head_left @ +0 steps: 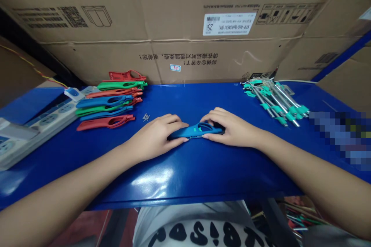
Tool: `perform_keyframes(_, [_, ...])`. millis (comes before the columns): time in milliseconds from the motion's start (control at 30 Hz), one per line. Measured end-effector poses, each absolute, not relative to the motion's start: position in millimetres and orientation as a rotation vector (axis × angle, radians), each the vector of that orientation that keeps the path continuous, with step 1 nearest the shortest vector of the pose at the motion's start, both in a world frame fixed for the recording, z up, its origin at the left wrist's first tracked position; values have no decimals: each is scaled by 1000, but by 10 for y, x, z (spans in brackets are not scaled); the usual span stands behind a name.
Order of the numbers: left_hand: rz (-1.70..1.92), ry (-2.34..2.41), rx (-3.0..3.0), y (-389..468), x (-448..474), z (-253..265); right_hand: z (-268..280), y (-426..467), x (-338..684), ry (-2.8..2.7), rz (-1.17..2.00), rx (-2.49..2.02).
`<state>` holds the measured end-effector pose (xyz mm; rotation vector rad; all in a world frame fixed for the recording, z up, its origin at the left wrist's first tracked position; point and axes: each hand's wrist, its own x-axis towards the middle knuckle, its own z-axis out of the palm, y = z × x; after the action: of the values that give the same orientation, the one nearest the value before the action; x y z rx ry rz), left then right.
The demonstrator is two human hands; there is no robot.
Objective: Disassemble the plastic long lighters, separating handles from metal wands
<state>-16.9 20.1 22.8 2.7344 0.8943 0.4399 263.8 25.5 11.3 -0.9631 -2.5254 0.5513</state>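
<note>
A blue plastic lighter casing point(193, 130) lies across the middle of the table, its oval trigger opening towards the right. My left hand point(162, 133) is closed on its left end, thumb on the near edge and fingers on the far edge. The right end is pinched between the thumb and fingers of my right hand point(227, 126). A small green part shows on the casing. Just beyond my left hand lies a little heap of screws point(146, 117). To the left is a stack of red, green, orange and blue lighter casings point(106, 122).
Metal tubes with green parts point(275, 100) are piled at the back right of the blue table point(185, 173). A white power strip point(43, 127) runs along the left side. A large cardboard box point(179, 27) stands upright behind the table. A blurred patch covers the right edge.
</note>
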Motion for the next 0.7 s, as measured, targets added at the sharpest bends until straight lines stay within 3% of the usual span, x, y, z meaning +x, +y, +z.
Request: perform_keyframes(700, [381, 910, 2744, 201, -207, 323, 136, 237, 2632, -2591, 396, -1010])
